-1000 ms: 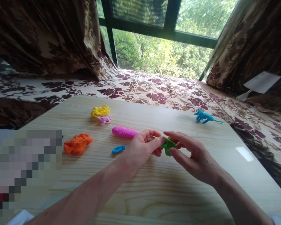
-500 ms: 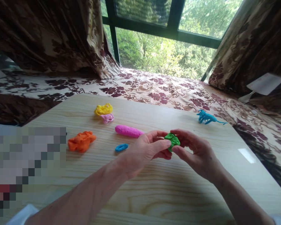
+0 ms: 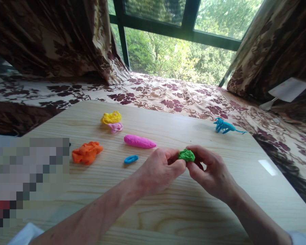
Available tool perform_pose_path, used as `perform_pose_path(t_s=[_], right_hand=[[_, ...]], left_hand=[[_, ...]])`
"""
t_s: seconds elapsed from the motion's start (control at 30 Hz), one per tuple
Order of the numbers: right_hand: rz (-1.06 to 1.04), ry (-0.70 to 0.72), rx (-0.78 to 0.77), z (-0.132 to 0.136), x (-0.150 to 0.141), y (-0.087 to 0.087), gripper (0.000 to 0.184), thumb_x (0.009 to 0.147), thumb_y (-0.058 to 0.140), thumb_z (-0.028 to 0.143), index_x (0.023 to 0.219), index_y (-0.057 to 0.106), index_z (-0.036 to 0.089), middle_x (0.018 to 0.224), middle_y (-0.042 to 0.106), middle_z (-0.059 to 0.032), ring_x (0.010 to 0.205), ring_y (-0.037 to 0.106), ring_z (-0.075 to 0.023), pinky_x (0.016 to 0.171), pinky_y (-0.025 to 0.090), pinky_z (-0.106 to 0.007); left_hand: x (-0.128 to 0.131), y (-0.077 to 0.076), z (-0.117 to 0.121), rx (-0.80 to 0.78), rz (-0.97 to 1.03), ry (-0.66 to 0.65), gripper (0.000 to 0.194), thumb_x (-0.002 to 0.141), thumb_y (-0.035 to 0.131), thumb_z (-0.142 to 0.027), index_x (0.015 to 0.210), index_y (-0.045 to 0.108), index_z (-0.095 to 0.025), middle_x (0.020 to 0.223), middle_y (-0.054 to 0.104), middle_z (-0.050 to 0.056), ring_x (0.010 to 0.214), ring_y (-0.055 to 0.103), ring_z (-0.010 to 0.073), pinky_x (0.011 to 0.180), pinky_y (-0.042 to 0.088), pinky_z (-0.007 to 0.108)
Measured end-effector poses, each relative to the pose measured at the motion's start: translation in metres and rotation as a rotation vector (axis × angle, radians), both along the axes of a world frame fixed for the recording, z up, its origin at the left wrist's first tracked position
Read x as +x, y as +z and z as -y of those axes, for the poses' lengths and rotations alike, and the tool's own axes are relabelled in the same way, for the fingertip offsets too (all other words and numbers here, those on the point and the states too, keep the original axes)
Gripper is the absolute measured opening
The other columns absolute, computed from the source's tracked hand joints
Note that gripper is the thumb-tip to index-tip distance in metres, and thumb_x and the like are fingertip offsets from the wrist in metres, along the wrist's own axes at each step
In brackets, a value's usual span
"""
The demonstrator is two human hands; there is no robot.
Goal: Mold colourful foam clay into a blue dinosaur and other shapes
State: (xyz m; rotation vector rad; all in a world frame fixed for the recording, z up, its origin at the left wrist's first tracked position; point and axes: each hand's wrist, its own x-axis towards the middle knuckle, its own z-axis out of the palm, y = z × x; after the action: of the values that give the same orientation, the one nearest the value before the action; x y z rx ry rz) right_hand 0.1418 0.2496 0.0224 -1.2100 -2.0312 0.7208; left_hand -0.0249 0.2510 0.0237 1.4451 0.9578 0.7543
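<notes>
A crumpled lump of green modelling clay (image 3: 186, 155) is pinched between both hands, just above the table. My left hand (image 3: 165, 166) grips its left side, thumb at the front and fingers curled behind. On the other side my right hand (image 3: 211, 170) holds it between thumb and fingers. Beyond my left hand lies a pink clay roll (image 3: 139, 141), tapered at its right end. A small blue clay ring (image 3: 131, 159) rests to the left of that hand. The undersides of the green lump are hidden by my fingers.
Orange clay (image 3: 87, 153) lies at the left of the wooden table (image 3: 153, 217). Farther back, yellow clay (image 3: 111, 117) touches a light pink piece (image 3: 115, 127). A blue animal figure (image 3: 225, 126) stands at the far right. Floral cloth (image 3: 168, 97) borders the table's back edge.
The green clay has been turned and looks more bunched up. My left fingers have curled in closer, and the right end of the pink roll now shows fully.
</notes>
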Motion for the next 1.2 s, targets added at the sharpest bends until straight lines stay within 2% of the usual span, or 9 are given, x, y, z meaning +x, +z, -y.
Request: perform_pose_path(t_s=[0.17, 0.27, 0.33, 0.43, 0.53, 0.73, 0.93, 1.03, 1.2], right_hand=[[-0.009, -0.054, -0.025, 0.002, -0.006, -0.001, 0.009, 0.074, 0.050, 0.010, 0.070, 0.055, 0.017, 0.055, 0.039, 0.0054, 0.049, 0.034, -0.0074, 0.045, 0.028, -0.020], [-0.177, -0.076, -0.170, -0.001, -0.007, -0.004, 0.016, 0.081, 0.043, 0.015, 0.067, 0.052, 0.017, 0.055, 0.038, 0.0048, 0.050, 0.035, -0.0078, 0.045, 0.029, -0.020], [-0.259, -0.079, -0.204, -0.004, -0.007, -0.006, 0.017, 0.084, 0.042, 0.018, 0.072, 0.053, 0.018, 0.057, 0.041, 0.0044, 0.051, 0.037, -0.0080, 0.045, 0.031, -0.020], [-0.227, -0.089, -0.057, -0.006, -0.005, -0.008, 0.008, 0.082, 0.048, 0.018, 0.086, 0.055, 0.018, 0.065, 0.051, 0.0024, 0.056, 0.043, -0.0091, 0.051, 0.038, -0.021], [-0.115, -0.036, 0.099, -0.006, -0.002, -0.009, 0.021, 0.077, 0.053, 0.013, 0.097, 0.056, 0.020, 0.073, 0.056, 0.0010, 0.060, 0.048, -0.0100, 0.058, 0.042, -0.024], [-0.053, 0.034, 0.092, -0.004, 0.000, -0.008, 0.035, 0.075, 0.057, 0.016, 0.110, 0.049, 0.021, 0.071, 0.055, 0.0019, 0.060, 0.049, -0.0102, 0.056, 0.044, -0.023], [-0.008, 0.058, 0.171, 0.001, -0.003, -0.006, 0.040, 0.069, 0.058, 0.009, 0.105, 0.048, 0.022, 0.068, 0.051, 0.0041, 0.055, 0.045, -0.0086, 0.052, 0.041, -0.022], [0.002, 0.093, 0.148, 0.002, -0.004, -0.005, 0.036, 0.071, 0.058, 0.012, 0.104, 0.049, 0.021, 0.068, 0.051, 0.0037, 0.054, 0.045, -0.0085, 0.051, 0.041, -0.022], [-0.034, 0.018, 0.065, 0.002, -0.004, -0.005, 0.024, 0.076, 0.053, 0.012, 0.098, 0.050, 0.021, 0.064, 0.049, 0.0042, 0.053, 0.045, -0.0085, 0.047, 0.038, -0.020]], left_hand=[[0.006, -0.008, 0.007, 0.079, -0.075, 0.083, 0.023, 0.078, 0.041, -0.022, 0.056, 0.045, -0.017, 0.053, 0.030, -0.005, 0.049, 0.026, 0.0080, 0.044, 0.021, 0.022], [0.008, -0.006, 0.007, 0.132, -0.105, 0.124, 0.029, 0.082, 0.043, -0.029, 0.055, 0.045, -0.017, 0.052, 0.032, -0.005, 0.050, 0.030, 0.0083, 0.046, 0.024, 0.022], [0.006, -0.004, 0.003, 0.075, -0.054, 0.099, 0.032, 0.084, 0.043, -0.035, 0.059, 0.050, -0.016, 0.054, 0.041, -0.004, 0.052, 0.037, 0.0088, 0.048, 0.029, 0.021], [0.002, -0.002, -0.004, -0.060, 0.089, 0.049, 0.035, 0.084, 0.043, -0.044, 0.073, 0.059, -0.015, 0.066, 0.054, 0.000, 0.061, 0.049, 0.0114, 0.056, 0.038, 0.022], [0.000, -0.001, -0.007, -0.125, 0.165, 0.032, 0.032, 0.081, 0.050, -0.045, 0.081, 0.062, -0.014, 0.072, 0.057, 0.002, 0.063, 0.049, 0.0115, 0.060, 0.041, 0.023], [-0.001, 0.000, -0.005, -0.237, 0.250, 0.019, 0.023, 0.079, 0.053, -0.035, 0.081, 0.064, -0.015, 0.075, 0.059, 0.003, 0.068, 0.050, 0.0130, 0.061, 0.040, 0.023], [0.004, 0.005, -0.001, -0.105, 0.241, 0.057, 0.024, 0.078, 0.045, -0.016, 0.078, 0.069, -0.018, 0.067, 0.059, -0.001, 0.060, 0.044, 0.0111, 0.056, 0.034, 0.021], [0.006, 0.005, 0.000, -0.083, 0.217, 0.074, 0.025, 0.079, 0.045, -0.018, 0.076, 0.070, -0.019, 0.056, 0.054, -0.004, 0.051, 0.039, 0.0099, 0.051, 0.030, 0.021], [0.006, 0.000, 0.000, -0.115, 0.226, 0.096, 0.024, 0.081, 0.049, -0.024, 0.065, 0.064, -0.016, 0.050, 0.043, -0.005, 0.049, 0.035, 0.0083, 0.049, 0.028, 0.021]])
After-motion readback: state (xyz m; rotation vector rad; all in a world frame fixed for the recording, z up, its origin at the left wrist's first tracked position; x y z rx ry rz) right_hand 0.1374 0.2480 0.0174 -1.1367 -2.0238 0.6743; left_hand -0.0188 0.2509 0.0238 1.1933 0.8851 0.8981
